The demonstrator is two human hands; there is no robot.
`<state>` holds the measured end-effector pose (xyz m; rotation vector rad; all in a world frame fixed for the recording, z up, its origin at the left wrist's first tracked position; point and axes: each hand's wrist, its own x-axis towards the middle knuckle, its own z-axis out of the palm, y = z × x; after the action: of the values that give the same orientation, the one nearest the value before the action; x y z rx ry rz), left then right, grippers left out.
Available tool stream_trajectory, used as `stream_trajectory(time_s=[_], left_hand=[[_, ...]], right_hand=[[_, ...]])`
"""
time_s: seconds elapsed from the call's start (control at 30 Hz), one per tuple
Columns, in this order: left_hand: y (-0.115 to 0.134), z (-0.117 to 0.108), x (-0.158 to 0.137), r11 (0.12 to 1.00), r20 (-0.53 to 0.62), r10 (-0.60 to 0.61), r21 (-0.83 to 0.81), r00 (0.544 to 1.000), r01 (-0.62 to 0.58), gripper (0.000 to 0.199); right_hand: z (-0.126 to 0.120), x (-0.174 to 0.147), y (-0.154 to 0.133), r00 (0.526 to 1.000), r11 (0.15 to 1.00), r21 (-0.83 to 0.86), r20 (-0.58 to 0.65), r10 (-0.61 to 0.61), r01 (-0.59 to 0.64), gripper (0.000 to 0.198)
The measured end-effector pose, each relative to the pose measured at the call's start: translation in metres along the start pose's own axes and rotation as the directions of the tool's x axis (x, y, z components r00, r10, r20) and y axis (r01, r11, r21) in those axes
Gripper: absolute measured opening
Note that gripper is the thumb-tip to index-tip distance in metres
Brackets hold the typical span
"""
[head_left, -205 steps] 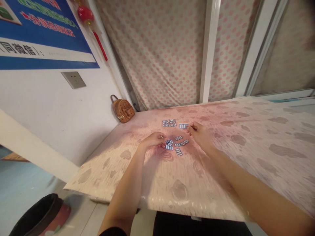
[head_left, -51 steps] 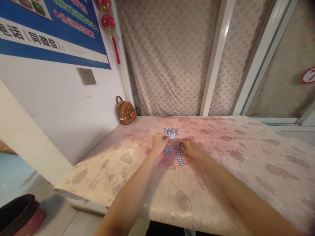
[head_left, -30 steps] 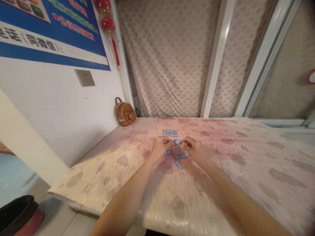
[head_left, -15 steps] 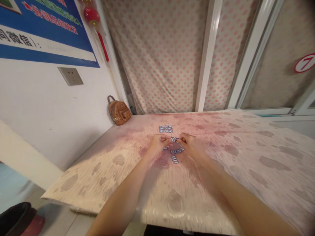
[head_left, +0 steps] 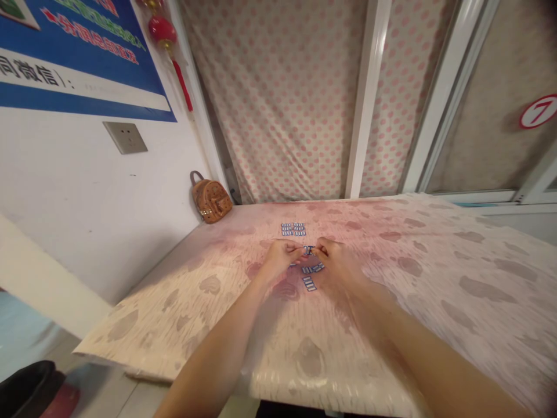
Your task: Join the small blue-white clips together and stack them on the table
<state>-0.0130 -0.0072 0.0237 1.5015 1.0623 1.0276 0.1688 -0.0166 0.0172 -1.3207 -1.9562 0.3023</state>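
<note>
Between my two hands is a small blue-and-white striped piece, pinched from both sides just above the table. My left hand is closed on its left end, thumb and forefinger together. On the other end, my right hand is closed in a similar pinch. Below the hands lie more striped pieces, and nearer to me is a single slanted one. Another is partly covered by my left fingers. Farther back, several like pieces sit in neat rows forming a block.
A patterned cloth covers the table. A small brown backpack stands at its far left corner against the wall. Behind the table hangs a dotted curtain. A dark bin is on the floor at lower left.
Both hands stay in nearly the same place. The held piece has shifted slightly down and to the right, and my hands have drawn a little closer together.
</note>
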Motion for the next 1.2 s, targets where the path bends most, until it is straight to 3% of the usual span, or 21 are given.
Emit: stream_trajectory(time_s=[0.13,0.27,0.43,0.63,0.73,0.83,0.9,1.03,1.2], left_hand=[[0.003,0.002,0.0,0.999,-0.035,-0.035,-0.022,0.999,0.035,0.013],[0.006,0.0,-0.002,0.994,-0.069,-0.074,-0.085,0.995,0.068,0.011],[0.008,-0.003,-0.004,0.986,-0.04,-0.112,-0.13,0.993,0.106,0.017],[0.01,-0.004,-0.004,0.988,-0.039,-0.099,-0.126,0.994,0.093,0.016],[0.008,-0.01,-0.001,0.989,-0.141,-0.092,-0.132,0.986,0.073,0.01],[0.003,-0.017,0.004,0.99,-0.274,-0.071,-0.14,0.959,0.033,0.008],[0.0,-0.021,0.007,0.989,-0.316,-0.059,-0.15,0.947,0.012,0.009],[-0.002,-0.023,0.008,0.991,-0.33,-0.044,-0.133,0.943,0.0,0.011],[0.0,-0.021,0.008,0.996,-0.313,-0.071,-0.082,0.947,0.048,0.016]], right_hand=[[0.0,0.0,0.001,1.0,0.999,0.031,-0.015,0.021,-0.02,0.007],[-0.004,0.001,0.002,0.994,0.994,0.02,0.025,-0.105,0.104,0.042],[-0.008,0.001,-0.001,0.977,0.982,-0.007,0.099,-0.189,0.19,0.03],[-0.006,0.001,0.0,0.986,0.987,0.073,0.075,-0.149,0.143,0.032],[-0.002,0.002,0.006,0.998,0.995,0.085,0.042,-0.05,0.046,0.033],[0.003,0.002,0.014,0.987,0.995,0.036,0.13,-0.096,0.092,0.014],[0.008,0.0,0.017,0.96,0.986,0.021,0.227,-0.165,0.164,0.014],[0.018,-0.004,0.016,0.935,0.978,-0.004,0.294,-0.2,0.21,0.02],[0.025,-0.004,0.015,0.941,0.985,-0.05,0.308,-0.141,0.164,0.018]])
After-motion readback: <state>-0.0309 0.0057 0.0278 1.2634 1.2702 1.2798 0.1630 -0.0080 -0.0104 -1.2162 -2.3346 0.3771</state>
